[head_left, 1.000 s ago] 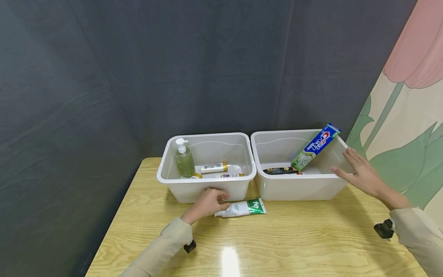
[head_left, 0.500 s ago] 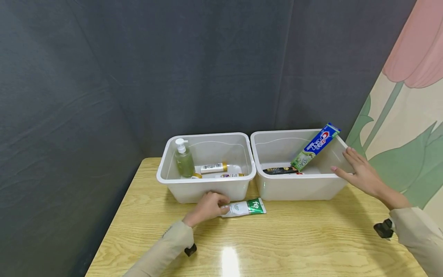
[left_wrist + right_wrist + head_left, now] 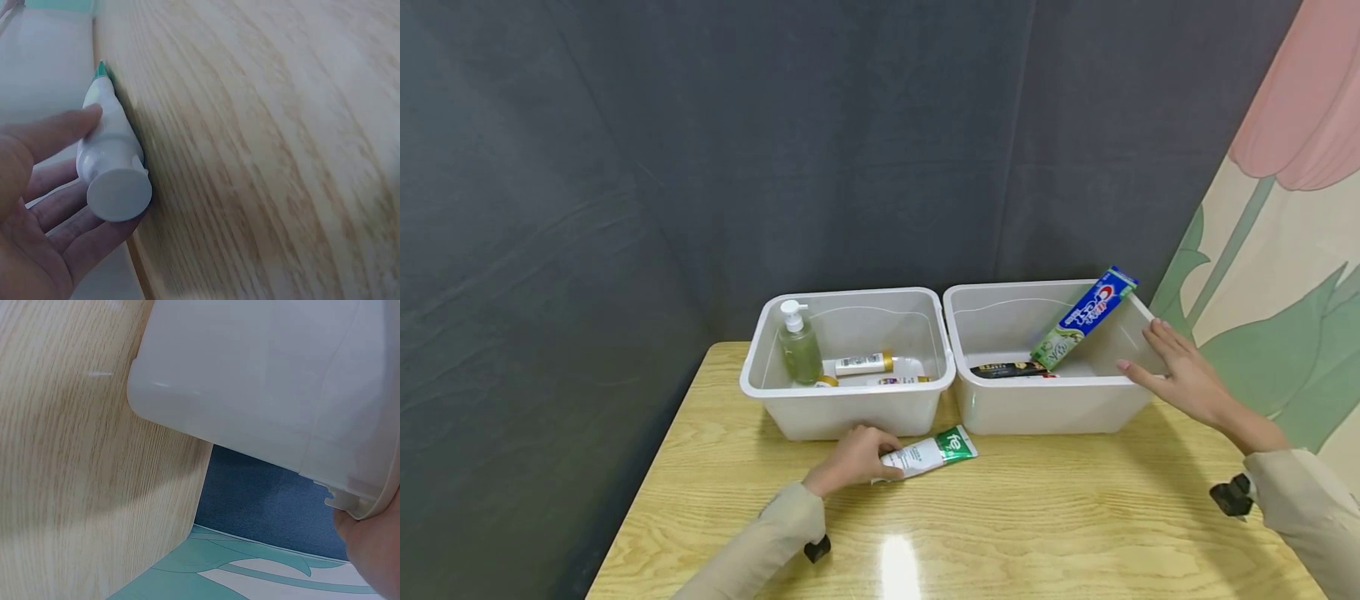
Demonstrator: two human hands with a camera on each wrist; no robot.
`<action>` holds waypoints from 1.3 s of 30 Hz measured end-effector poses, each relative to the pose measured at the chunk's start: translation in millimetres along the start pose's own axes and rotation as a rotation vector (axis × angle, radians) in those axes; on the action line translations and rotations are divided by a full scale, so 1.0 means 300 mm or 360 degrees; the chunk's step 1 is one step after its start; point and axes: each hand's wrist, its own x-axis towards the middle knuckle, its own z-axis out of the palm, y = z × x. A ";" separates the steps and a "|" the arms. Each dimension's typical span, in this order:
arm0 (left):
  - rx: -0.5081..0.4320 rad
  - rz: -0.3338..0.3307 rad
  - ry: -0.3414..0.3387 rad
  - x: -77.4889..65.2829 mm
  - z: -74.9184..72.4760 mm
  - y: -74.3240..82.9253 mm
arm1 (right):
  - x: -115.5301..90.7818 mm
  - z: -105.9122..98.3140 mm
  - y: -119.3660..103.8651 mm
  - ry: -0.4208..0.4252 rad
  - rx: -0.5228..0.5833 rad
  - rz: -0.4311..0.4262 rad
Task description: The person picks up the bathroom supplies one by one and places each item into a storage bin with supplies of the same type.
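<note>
My left hand [image 3: 855,460] grips a white and green squeeze tube [image 3: 917,456] near its cap end, in front of the left bin. In the left wrist view the thumb lies on one side of the tube [image 3: 111,134] and the fingers curl round the other, with the round white cap facing the camera. The tube's green end points away to the right. At the right bin [image 3: 1045,408], my right hand [image 3: 1187,379] rests on the right-hand rim with its fingers extended. Only part of the right hand [image 3: 378,547] shows in the right wrist view.
The left bin [image 3: 850,414] holds a green pump bottle [image 3: 801,350], a white tube with a gold cap [image 3: 861,363] and other small items. In the right bin, a Crest toothpaste box [image 3: 1084,318] leans beside a black package [image 3: 1006,370]. Wooden table [image 3: 1000,517] lies in front.
The left hand has closed round the squeeze tube and shifted slightly right and nearer. The tube's cap end has swung toward the camera. The right hand has not moved.
</note>
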 end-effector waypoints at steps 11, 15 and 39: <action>-0.0045 -0.0107 -0.0027 0.011 0.004 0.017 | -0.002 0.005 0.008 -0.0008 -0.0013 -0.0010; -0.0155 -0.0186 -0.0018 0.014 -0.002 0.024 | -0.001 0.004 0.006 0.0000 -0.0005 -0.0014; -0.0714 -0.0457 -0.0061 0.014 -0.060 0.124 | 0.003 0.000 0.006 0.0000 -0.0010 -0.0003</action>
